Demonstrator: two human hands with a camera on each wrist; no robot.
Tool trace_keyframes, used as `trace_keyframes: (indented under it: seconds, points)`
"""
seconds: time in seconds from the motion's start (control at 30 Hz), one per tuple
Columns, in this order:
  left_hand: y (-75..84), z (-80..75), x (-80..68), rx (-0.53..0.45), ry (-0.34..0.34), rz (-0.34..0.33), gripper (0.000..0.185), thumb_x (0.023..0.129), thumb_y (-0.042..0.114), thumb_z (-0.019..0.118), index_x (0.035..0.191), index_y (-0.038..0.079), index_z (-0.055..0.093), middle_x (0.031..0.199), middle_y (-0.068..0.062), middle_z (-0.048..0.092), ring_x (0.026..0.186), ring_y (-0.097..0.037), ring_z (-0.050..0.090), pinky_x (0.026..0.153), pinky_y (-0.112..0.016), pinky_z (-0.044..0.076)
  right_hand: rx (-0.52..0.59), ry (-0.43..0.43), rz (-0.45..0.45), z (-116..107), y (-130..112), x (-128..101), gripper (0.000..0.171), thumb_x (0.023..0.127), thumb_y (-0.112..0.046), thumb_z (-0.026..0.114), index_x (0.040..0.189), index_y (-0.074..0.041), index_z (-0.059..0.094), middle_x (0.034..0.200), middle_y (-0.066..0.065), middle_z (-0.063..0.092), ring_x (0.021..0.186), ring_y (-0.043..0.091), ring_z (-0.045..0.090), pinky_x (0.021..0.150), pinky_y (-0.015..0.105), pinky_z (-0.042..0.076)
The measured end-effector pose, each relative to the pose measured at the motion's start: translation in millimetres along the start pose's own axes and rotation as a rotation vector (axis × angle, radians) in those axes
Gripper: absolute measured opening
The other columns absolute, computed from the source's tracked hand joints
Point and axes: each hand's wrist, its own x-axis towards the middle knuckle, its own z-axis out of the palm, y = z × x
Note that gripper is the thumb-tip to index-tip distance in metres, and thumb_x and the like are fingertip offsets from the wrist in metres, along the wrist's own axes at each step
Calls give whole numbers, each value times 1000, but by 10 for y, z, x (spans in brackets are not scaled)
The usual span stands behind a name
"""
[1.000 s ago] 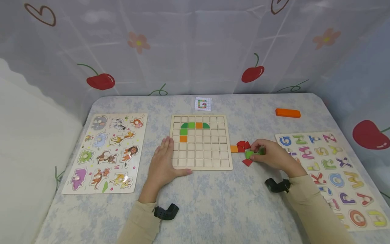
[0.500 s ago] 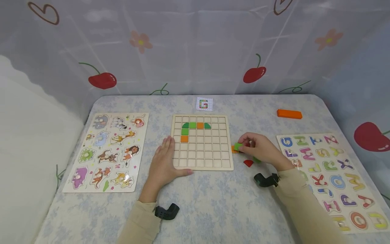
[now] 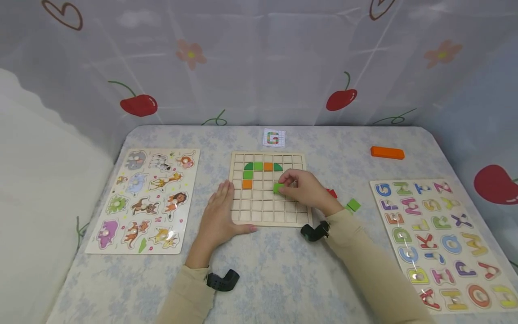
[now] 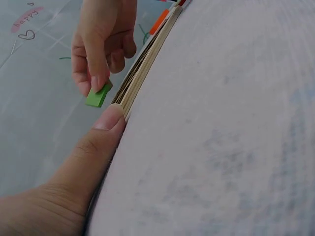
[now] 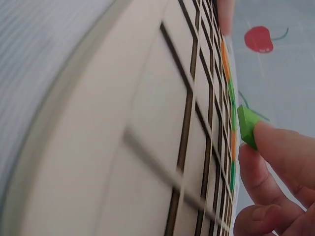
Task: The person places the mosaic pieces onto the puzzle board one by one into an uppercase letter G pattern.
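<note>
From the head view, the left hand (image 3: 217, 216) lies flat on the worktop (image 3: 283, 270), fingers straight and together, pressed against the left edge of the wooden grid board (image 3: 267, 220). The right hand (image 3: 303, 189) hovers over the board's middle rows and pinches a small green square tile (image 3: 278, 188) between thumb and fingertips. Green and orange tiles already sit in the board's upper rows. Half a second ago this hand held the tile just off the board's right edge, beside the loose pieces; it has since crossed onto the grid, leaving a red piece (image 3: 332, 193) and another green tile (image 3: 354, 204) on the worktop.

In the left wrist view, the left thumb (image 4: 106, 132) lies straight against the board's edge (image 4: 142, 64), and the right hand's fingers (image 4: 96, 64) pinch the green tile (image 4: 98, 96) in the air above it.

In the right wrist view, the tile (image 5: 247, 125) sits at the fingertips (image 5: 280, 147), close above the grid cells (image 5: 147, 123), not yet seated.
</note>
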Motion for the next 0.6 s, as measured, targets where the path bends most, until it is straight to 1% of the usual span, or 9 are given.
trace_keyframes:
  seconds: [0.27,0.4,0.6]
  points:
    - [12,-9,0,15,0,3,143,59,77,79,159,2,9,168,-12,6,157,-24,4,128,-44,10,-27,-17,-45,298,-222,181,12,90,-19,73,100,-15,67,93,2,64,80,18,56,69,28,48]
    - [13,-11,0,21,6,8,142,59,77,78,159,2,9,168,-12,7,156,-25,5,128,-45,10,-46,-21,-71,430,-295,244,11,91,-20,73,100,-16,68,91,0,64,80,16,57,71,28,49]
    - [10,-12,-2,19,14,19,141,60,77,78,159,2,10,168,-13,8,156,-25,6,128,-45,11,-85,-22,-85,571,-375,289,10,91,-21,73,98,-17,67,87,-3,65,75,14,57,69,27,49]
